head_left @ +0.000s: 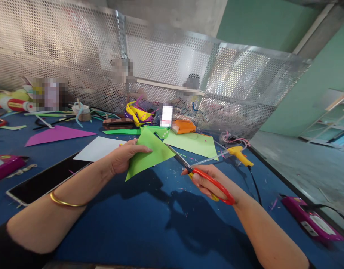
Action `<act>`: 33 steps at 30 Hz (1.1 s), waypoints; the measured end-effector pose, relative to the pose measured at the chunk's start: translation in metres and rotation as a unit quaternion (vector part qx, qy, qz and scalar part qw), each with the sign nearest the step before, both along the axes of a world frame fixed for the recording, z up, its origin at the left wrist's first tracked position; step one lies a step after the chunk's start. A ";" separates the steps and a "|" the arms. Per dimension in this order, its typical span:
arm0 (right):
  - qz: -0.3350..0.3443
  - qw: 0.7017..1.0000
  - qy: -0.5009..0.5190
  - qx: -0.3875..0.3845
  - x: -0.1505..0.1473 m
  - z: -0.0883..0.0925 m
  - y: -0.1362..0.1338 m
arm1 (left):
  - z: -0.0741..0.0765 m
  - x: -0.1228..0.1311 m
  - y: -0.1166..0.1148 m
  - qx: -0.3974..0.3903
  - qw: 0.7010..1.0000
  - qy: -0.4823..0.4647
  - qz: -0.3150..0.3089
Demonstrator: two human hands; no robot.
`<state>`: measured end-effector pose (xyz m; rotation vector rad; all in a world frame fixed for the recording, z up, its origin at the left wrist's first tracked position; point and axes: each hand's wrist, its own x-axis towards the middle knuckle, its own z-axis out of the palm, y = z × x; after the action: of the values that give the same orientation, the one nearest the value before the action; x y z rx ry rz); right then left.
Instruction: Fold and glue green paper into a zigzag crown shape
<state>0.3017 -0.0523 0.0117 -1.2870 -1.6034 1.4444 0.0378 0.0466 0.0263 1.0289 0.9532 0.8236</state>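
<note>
Between the thumb and fingers of my left hand [127, 155] is a bright green paper piece [148, 149] with pointed corners, held above the table. My right hand [208, 179] is wrapped round the red and yellow handles of a pair of scissors [214, 181]. The scissor blades point up and left, with their tips close to the right corner of the green paper; whether they touch it I cannot tell. Behind the paper lie a pale green sheet [193, 144] and a green strip [121, 132]. A white sheet [97, 148] is beside my left forearm.
On the blue table [160, 231] are a tablet [48, 179], a purple paper piece [60, 135], a yellow glue gun [240, 155] with a black cable, and a magenta device [312, 220] at the right. Ribbons, an orange packet [183, 126] and a perforated metal screen [166, 56] stand behind.
</note>
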 end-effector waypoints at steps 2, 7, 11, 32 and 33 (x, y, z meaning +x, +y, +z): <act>-0.003 1.000 -0.003 0.002 -0.001 0.000 0.000 | 0.000 0.000 0.000 0.001 1.000 -0.001 -0.001; -0.019 1.000 -0.012 0.001 -0.003 0.002 0.001 | 0.000 0.000 0.000 0.000 1.000 0.000 -0.004; -0.019 1.000 -0.012 -0.004 -0.003 0.001 0.000 | 0.002 -0.003 0.003 0.014 1.000 -0.009 -0.009; 0.063 0.996 0.007 0.065 -0.005 -0.009 -0.003 | -0.001 0.005 -0.008 -0.018 1.000 0.002 -0.002; 0.063 0.996 0.008 0.066 -0.005 -0.009 -0.003 | -0.001 0.006 -0.008 -0.020 1.000 0.001 -0.003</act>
<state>0.2965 -0.0551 0.0023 -1.1141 -1.7648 1.3926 0.0437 0.0387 0.0249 0.9979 0.9642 0.7963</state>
